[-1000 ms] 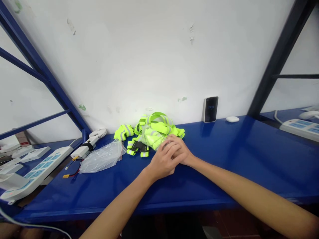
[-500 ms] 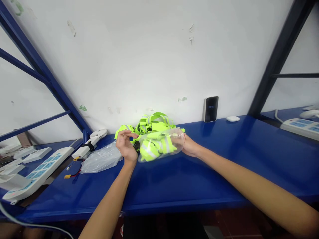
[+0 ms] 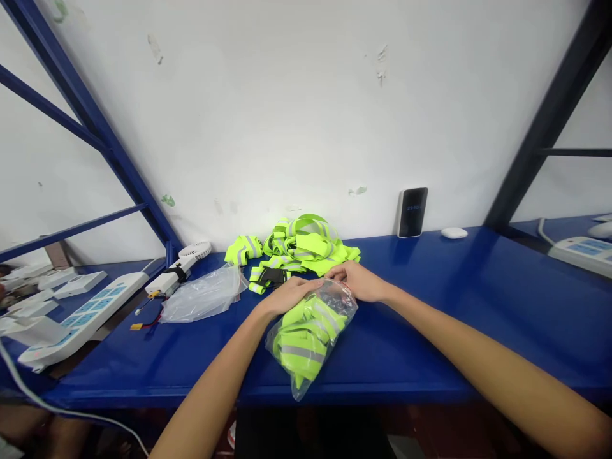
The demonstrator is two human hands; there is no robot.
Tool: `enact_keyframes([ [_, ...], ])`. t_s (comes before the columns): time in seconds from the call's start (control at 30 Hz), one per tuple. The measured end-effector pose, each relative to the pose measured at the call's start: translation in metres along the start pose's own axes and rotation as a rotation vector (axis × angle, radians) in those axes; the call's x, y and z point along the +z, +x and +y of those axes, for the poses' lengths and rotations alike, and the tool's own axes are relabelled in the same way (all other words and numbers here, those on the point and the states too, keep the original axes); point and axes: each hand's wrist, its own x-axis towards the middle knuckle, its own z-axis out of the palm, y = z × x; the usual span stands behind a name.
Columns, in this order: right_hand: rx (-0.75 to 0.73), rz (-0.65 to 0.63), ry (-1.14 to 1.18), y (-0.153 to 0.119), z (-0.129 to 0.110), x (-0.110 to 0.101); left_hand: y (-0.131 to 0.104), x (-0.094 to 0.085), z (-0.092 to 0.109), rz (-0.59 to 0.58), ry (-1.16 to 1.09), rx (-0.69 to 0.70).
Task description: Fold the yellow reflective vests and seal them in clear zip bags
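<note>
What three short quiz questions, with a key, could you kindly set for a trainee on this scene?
1. True or false: the filled bag is farther from the wall than the strap pile.

2. Which shows blue digits: (a) fan, (b) display, (c) power strip?

3. Fill the gap with "nearest" or "farthest from": the left hand and right hand are at the filled bag's end ____ the wall.

Key: 1. true; 2. b; 3. nearest
</note>
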Motion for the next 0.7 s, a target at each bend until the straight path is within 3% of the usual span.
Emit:
enact_keyframes([
  [0.1,0.034,-0.027,0.039,0.001,0.006,-0.011,-0.001,-0.001,0.003,-0.179,-0.058,-0.045],
  [0.23,0.039,-0.018,0.139,-0.002,0.007,-0.023,0.002,-0.005,-0.003,-0.144,-0.190,-0.084],
  [0.33,0.116,-0.270,0.300,-0.006,0.004,-0.027,0.006,-0.007,-0.009,-0.143,-0.294,-0.114],
  [0.43,0.114,-0.468,0.298,-0.008,0.002,-0.027,0.008,-0.008,-0.011,-0.133,-0.382,-0.138],
  [0.57,0.125,-0.409,0.177,-0.006,0.005,-0.030,0.010,-0.004,-0.011,-0.054,-0.410,-0.123],
  [0.7,0.213,-0.291,0.172,-0.004,0.011,-0.035,0.011,0.001,-0.012,0.092,-0.254,-0.080],
])
